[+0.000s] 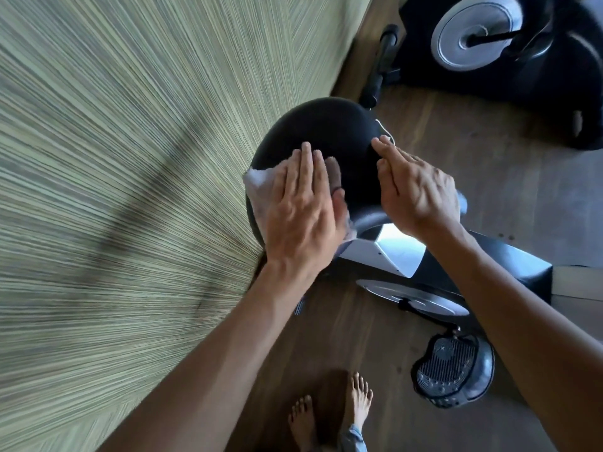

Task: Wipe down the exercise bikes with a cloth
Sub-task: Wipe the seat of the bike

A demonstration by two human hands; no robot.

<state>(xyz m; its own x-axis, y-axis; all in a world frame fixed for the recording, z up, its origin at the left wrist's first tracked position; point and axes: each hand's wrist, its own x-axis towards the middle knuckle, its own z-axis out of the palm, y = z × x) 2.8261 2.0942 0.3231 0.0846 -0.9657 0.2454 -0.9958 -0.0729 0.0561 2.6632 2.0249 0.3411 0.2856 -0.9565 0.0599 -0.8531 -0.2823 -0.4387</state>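
Both hands lay on the black saddle of the nearer exercise bike, at the centre of the view. Left hand: fingers straight and together, palm pressing a pale cloth flat against the saddle's 9 o'clock side; the cloth showed beyond the fingers at 9 o'clock and under the thumb at 3 o'clock. Right hand: fingers extended and relaxed, resting against the saddle's 3 o'clock edge, holding nothing. A thin white cord ran along the saddle edge just beyond the right fingertips.

At 6 o'clock, nearest the viewer, two bare feet stood on the dark wooden floor. At 4 o'clock lay the bike's ridged pedal, joined by a crank to a silver-rimmed disc below the white and black frame housing.

From 7 to 12 o'clock a finely striped green-beige wall filled the left side, touching the floor beside the saddle.

Farthest, at 1 o'clock, stood a second exercise bike, black, with a white circular cover and a black floor bar at its 9 o'clock side.
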